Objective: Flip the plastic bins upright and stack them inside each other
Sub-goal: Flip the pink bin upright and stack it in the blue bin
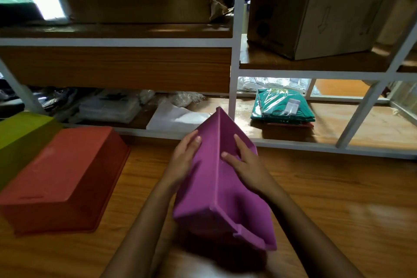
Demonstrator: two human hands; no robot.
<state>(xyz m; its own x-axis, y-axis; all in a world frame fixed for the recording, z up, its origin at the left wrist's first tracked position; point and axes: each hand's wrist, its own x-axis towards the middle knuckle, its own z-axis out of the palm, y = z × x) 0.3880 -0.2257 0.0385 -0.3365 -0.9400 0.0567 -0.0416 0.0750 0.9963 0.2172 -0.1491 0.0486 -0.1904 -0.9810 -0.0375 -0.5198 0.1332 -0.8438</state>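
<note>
A purple plastic bin (209, 189) is tilted on its side above the wooden floor in the middle of the head view, one long edge pointing up. My left hand (184, 160) presses flat against its left wall. My right hand (243, 162) lies on its right face, fingers spread over the top edge. To the left a red bin (65, 176) rests upside down on the floor. A green bin (20, 133), also upside down, sits beside it at the far left, partly cut off by the frame.
A white-framed shelf unit (233, 56) with wooden boards stands just behind the bins. Its low shelf holds folded green clothes in plastic (282, 106) and white bags (112, 106). Cardboard boxes (316, 11) sit on the upper shelves. Bare floor extends to the right.
</note>
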